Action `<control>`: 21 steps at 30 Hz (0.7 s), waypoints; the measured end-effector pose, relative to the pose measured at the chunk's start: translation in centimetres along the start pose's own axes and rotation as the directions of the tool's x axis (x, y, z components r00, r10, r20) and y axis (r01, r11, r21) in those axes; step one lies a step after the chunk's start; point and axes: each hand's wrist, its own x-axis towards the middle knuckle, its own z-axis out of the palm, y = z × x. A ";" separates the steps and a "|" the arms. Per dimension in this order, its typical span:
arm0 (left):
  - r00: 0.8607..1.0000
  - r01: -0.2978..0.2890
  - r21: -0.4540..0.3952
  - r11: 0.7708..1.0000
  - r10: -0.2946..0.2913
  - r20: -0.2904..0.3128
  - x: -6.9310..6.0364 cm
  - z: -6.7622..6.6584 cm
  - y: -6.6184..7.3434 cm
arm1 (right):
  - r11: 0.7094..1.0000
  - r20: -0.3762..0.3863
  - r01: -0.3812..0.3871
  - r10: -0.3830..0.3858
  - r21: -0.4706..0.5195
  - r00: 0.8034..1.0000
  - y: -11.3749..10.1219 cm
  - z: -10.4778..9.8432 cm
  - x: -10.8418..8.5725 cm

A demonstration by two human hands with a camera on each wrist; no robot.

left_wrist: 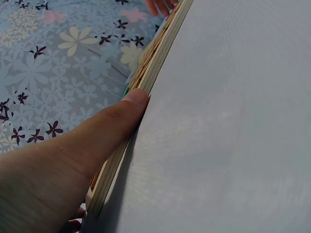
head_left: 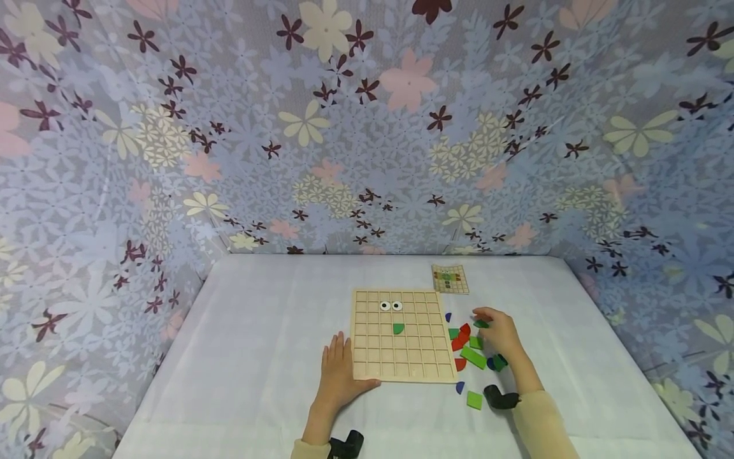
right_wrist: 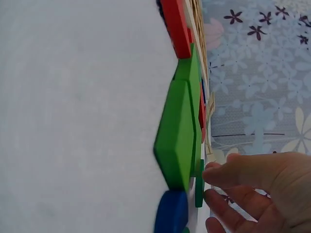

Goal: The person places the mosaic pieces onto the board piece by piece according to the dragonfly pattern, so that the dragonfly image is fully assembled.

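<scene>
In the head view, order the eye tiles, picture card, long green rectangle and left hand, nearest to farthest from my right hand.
1. Long green rectangle: below your right hand
2. Picture card: beyond the board
3. Eye tiles: on the board
4. Left hand: board's left edge

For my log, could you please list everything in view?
Table: one, white, centre
Backdrop: one, floral blue, around table
Grid board: one, pale wood, on table
Eye discs: two, white and black, on board
Quarter-circle: one, green, on board
Card: one, beige, beyond board, right
Loose pieces: several, red, green, blue, right of board
Wrist devices: two, black, wrists
Sleeves: two, cream, forearms
Left hand: one, at board's near-left corner
Right hand: one, at dark green piece
</scene>
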 end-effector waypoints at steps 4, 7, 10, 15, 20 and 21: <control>1.000 -0.005 -0.003 1.000 0.005 -0.008 0.0 0.0 0.0 | 0.999 0.008 -0.040 0.040 -0.006 0.999 0.2 -0.1 0.0; 1.000 -0.002 -0.005 1.000 0.002 0.000 0.0 0.0 -0.1 | 0.998 -0.002 -0.063 0.063 -0.005 0.998 0.3 -0.1 0.0; 1.000 0.003 -0.007 1.000 -0.003 0.009 0.1 0.1 -0.1 | 0.998 -0.005 -0.067 0.068 0.011 0.998 0.3 0.0 0.0; 1.000 0.006 -0.004 1.000 -0.006 0.014 0.2 0.2 -0.2 | 0.997 0.017 -0.066 0.065 0.045 0.998 0.3 -0.1 -0.1; 1.000 0.010 -0.009 1.000 -0.010 0.018 0.2 0.1 -0.2 | 0.996 0.039 -0.054 0.052 0.068 0.998 0.4 0.0 -0.3; 1.000 0.012 -0.010 1.000 -0.012 0.019 0.2 0.1 -0.2 | 0.997 0.039 -0.048 0.045 0.068 0.998 0.5 0.0 -0.3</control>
